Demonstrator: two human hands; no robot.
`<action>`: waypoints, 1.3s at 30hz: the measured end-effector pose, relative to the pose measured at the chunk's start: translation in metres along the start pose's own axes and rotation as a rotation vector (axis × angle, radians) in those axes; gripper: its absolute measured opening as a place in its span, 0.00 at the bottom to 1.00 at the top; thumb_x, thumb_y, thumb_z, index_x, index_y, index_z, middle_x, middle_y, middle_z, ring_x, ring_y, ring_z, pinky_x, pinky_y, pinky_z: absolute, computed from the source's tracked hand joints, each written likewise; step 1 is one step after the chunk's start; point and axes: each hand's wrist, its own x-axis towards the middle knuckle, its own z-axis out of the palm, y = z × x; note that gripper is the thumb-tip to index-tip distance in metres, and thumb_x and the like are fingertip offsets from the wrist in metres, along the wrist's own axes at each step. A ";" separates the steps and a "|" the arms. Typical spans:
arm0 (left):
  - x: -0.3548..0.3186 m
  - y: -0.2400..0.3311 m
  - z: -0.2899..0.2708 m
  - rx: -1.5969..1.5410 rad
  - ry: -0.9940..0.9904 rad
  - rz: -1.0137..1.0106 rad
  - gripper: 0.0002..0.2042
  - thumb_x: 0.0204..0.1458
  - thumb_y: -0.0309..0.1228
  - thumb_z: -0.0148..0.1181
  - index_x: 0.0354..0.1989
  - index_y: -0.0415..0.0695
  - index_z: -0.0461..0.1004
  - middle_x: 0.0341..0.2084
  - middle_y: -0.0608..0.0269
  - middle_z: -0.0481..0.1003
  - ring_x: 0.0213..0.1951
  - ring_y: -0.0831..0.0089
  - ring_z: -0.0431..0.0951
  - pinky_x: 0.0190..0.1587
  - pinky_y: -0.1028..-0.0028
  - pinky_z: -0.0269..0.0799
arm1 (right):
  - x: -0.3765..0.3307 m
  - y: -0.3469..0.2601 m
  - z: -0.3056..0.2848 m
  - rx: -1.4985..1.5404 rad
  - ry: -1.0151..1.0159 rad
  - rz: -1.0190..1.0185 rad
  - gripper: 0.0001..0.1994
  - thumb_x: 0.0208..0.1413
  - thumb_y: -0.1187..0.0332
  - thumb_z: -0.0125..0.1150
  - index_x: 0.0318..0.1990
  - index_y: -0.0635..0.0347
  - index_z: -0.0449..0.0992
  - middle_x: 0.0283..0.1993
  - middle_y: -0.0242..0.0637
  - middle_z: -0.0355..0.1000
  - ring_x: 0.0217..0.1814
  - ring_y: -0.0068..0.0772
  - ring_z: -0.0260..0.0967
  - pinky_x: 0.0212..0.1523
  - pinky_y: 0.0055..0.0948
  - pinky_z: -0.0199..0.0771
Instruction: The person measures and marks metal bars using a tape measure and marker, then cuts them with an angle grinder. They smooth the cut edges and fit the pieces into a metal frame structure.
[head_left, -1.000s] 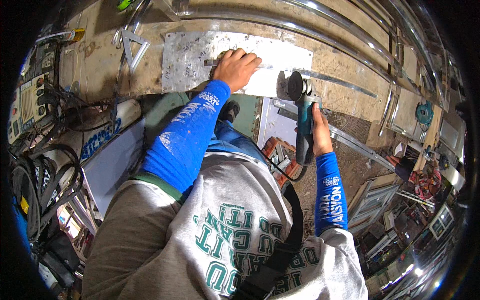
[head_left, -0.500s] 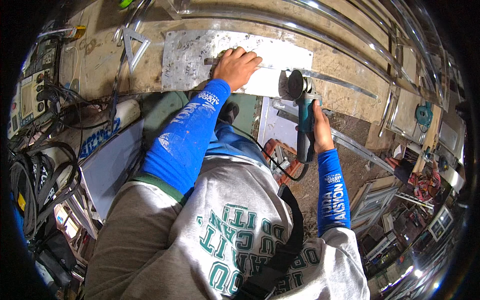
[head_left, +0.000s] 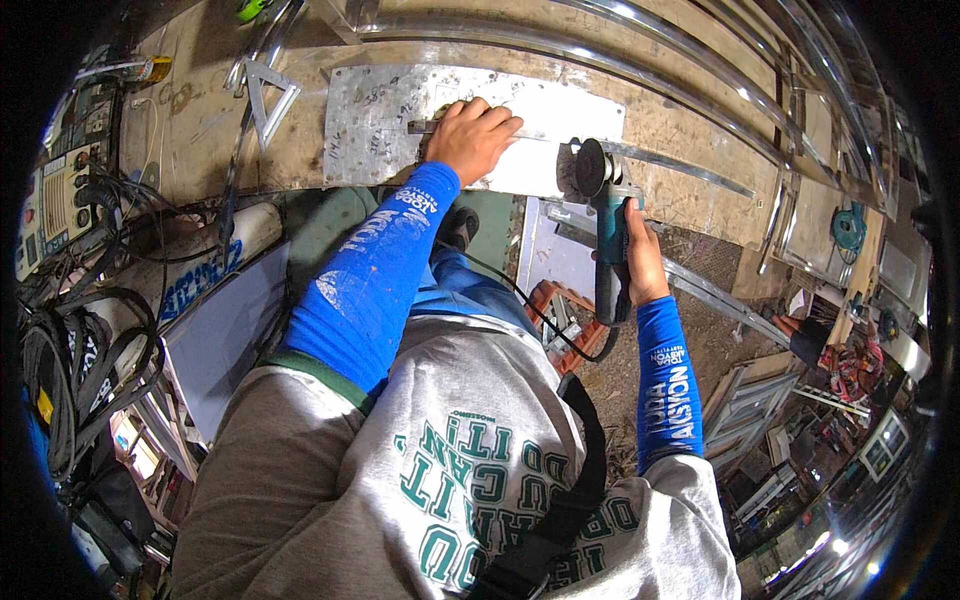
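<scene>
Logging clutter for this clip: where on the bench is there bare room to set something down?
Bare wood lies left of the metal plate, past the metal triangle. The plate's middle is taken: the left hand presses a metal strip, and the right hand holds a grinder at its right edge.

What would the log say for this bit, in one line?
left hand: pressing metal strip on metal sheet | right hand: gripping angle grinder
</scene>
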 end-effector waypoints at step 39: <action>-0.001 -0.001 -0.003 -0.007 -0.013 -0.002 0.17 0.58 0.40 0.68 0.56 0.57 0.81 0.49 0.78 0.79 0.50 0.70 0.74 0.54 0.63 0.69 | 0.018 0.005 -0.004 0.043 -0.038 -0.078 0.31 0.74 0.40 0.52 0.60 0.62 0.79 0.49 0.35 0.82 0.45 0.27 0.80 0.46 0.28 0.81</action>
